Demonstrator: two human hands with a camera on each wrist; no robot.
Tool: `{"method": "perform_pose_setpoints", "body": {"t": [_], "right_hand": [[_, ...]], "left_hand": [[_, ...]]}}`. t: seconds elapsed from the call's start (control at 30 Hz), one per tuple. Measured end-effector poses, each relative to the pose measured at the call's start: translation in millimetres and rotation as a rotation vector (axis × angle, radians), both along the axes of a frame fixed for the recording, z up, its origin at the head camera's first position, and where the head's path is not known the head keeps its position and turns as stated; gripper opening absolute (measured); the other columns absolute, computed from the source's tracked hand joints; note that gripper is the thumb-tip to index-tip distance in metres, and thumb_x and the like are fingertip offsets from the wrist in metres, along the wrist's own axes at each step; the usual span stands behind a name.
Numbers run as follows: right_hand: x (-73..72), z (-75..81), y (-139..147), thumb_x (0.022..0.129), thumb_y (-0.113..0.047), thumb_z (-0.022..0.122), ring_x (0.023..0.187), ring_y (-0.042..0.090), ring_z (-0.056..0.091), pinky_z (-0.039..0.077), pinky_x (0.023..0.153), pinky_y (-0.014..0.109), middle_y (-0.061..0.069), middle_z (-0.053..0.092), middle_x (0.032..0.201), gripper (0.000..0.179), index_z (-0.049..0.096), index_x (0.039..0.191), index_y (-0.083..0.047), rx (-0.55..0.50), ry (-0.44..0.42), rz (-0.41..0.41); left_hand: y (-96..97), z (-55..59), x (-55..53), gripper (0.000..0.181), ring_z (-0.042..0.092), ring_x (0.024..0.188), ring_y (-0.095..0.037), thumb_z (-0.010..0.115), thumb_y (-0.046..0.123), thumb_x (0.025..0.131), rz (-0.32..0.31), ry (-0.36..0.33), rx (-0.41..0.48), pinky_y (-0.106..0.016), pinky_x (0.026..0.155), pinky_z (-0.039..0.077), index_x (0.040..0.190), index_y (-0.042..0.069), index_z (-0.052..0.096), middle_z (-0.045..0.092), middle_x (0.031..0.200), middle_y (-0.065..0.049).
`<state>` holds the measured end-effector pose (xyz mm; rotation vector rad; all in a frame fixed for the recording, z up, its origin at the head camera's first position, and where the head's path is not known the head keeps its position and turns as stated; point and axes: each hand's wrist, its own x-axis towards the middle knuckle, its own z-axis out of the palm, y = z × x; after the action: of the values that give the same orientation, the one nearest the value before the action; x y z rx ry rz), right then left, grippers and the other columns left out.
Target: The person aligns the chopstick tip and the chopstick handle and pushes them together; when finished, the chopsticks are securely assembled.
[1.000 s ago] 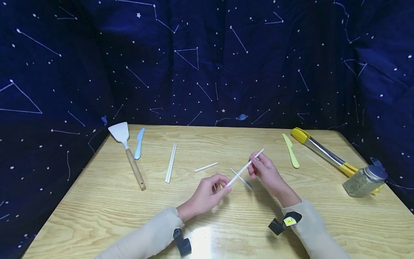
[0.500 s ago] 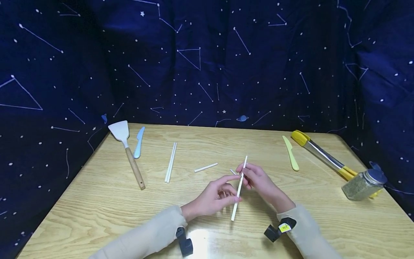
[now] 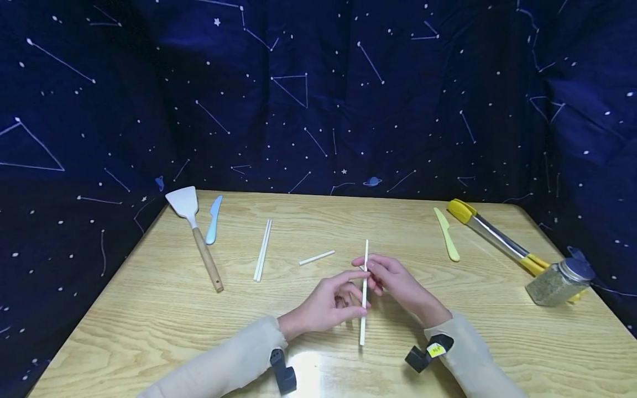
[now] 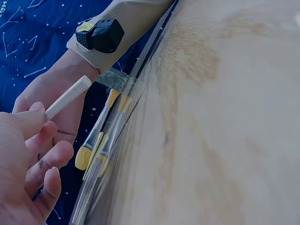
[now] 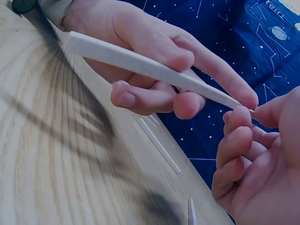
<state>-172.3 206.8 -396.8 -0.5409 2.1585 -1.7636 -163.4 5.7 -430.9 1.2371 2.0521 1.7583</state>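
White stick (image 3: pixel 364 293), one, pinched by two hands (image 3: pixel 323 307) (image 3: pixel 400 284); two knives (image 3: pixel 212 228) (image 3: pixel 448 239) lie apart.

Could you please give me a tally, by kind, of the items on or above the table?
White sticks: 5 (1 held, 4 lying, one of these mostly hidden)
Knives: 2
Spatula: 1
Tongs: 1
Jar: 1
Total: 10
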Motion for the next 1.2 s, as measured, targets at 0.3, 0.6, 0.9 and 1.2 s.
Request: {"method": "perform_pose_setpoints", "body": {"t": [0.3,0.6,0.9,1.2], "right_hand": [[-5.3,-4.6,2.5,0.102,-0.009,0.04,0.053,0.006,0.041,0.036,0.05,0.021,0.001,0.047,0.067,0.026,0.052,0.117,0.01,0.15,0.103,-0.077],[-9.7,-15.0,11.6,0.092,-0.006,0.057,0.055,0.006,0.041,0.034,0.049,0.021,-0.001,0.046,0.067,0.015,0.059,0.105,0.001,0.408,0.231,-0.199],[-10.0,-23.0,14.5,0.085,-0.001,0.063,0.051,0.005,0.041,0.034,0.049,0.021,-0.001,0.048,0.064,0.014,0.059,0.098,-0.001,0.535,0.351,-0.225],[-11.2,-25.4,15.1,0.085,-0.003,0.065,0.05,0.005,0.041,0.035,0.048,0.021,-0.001,0.048,0.064,0.018,0.058,0.101,0.0,0.577,0.345,-0.214]], "left_hand": [[-12.5,-3.5,-2.6,0.061,0.054,0.058,0.001,0.073,0.007,0.084,0.057,0.03,-0.032,-0.019,0.049,0.045,0.138,0.003,0.044,0.071,0.092,-0.011],[-35.0,0.6,-18.5,0.06,0.052,0.057,-0.001,0.074,0.005,0.082,0.129,0.126,-0.128,-0.018,0.052,0.045,0.134,0.005,0.045,0.071,0.087,-0.007],[-71.6,6.2,-37.9,0.063,0.05,0.058,-0.003,0.076,0.005,0.08,0.243,0.209,-0.24,-0.018,0.054,0.044,0.134,0.008,0.044,0.067,0.087,-0.003],[-112.5,17.3,-59.2,0.06,0.049,0.061,-0.008,0.077,0.006,0.08,0.373,0.255,-0.407,-0.021,0.057,0.041,0.131,0.005,0.047,0.067,0.087,-0.001]]}}
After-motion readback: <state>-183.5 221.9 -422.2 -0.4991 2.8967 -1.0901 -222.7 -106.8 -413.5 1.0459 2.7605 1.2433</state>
